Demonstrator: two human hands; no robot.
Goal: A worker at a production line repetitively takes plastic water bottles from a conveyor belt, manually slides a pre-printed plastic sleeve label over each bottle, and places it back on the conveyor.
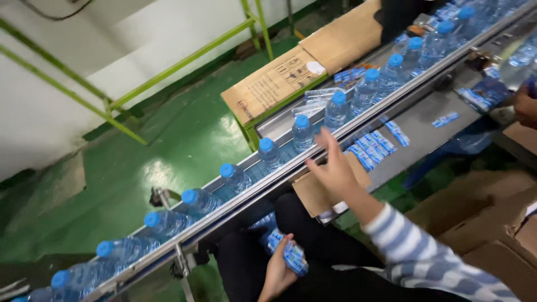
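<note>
A line of clear water bottles with blue caps runs diagonally along a metal conveyor. My right hand, in a blue and white striped sleeve, is raised at the conveyor's near rail with fingers spread and nothing in it, closest to the bottle at the middle. Down in my lap, my left hand grips a bundle of blue label sleeves. More loose blue labels lie on the metal shelf just past my right hand.
Flattened cardboard boxes rest on a green frame beyond the conveyor. Another person's hand works at the far right edge. Brown cartons stand at my right. The floor is green.
</note>
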